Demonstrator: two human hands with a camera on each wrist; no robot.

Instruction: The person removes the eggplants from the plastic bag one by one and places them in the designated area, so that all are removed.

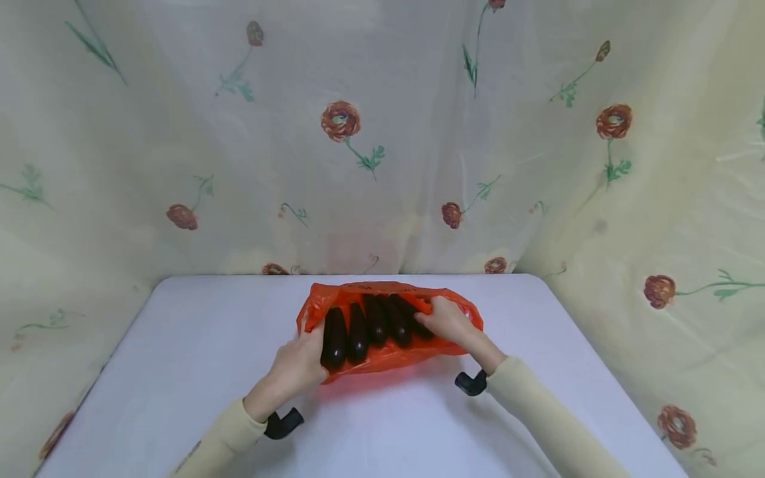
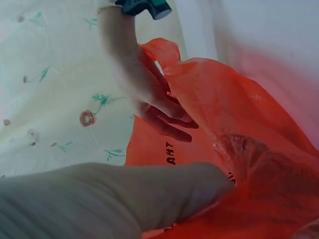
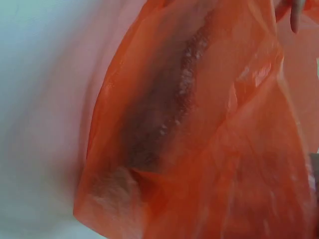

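Note:
An orange-red plastic bag (image 1: 388,362) lies mouth toward me at the middle of the white table. Several dark, glossy eggplants (image 1: 357,335) lie side by side in its open mouth. At the left edge of the mouth, my left hand (image 1: 305,355) grips the bag's side, right beside the outermost eggplant. My right hand (image 1: 445,318) holds the opposite edge, its fingers at the rim near the rightmost eggplant. In the left wrist view, the fingers of the right hand (image 2: 149,94) reach inside the bag. The right wrist view shows a dark eggplant shape (image 3: 159,99) through the plastic.
The white table (image 1: 209,332) extends around the bag. Behind it and at both sides hangs a pale curtain (image 1: 406,133) with a flower print. A black curved piece (image 1: 283,423) sits under the left wrist, and another black piece (image 1: 471,383) under the right.

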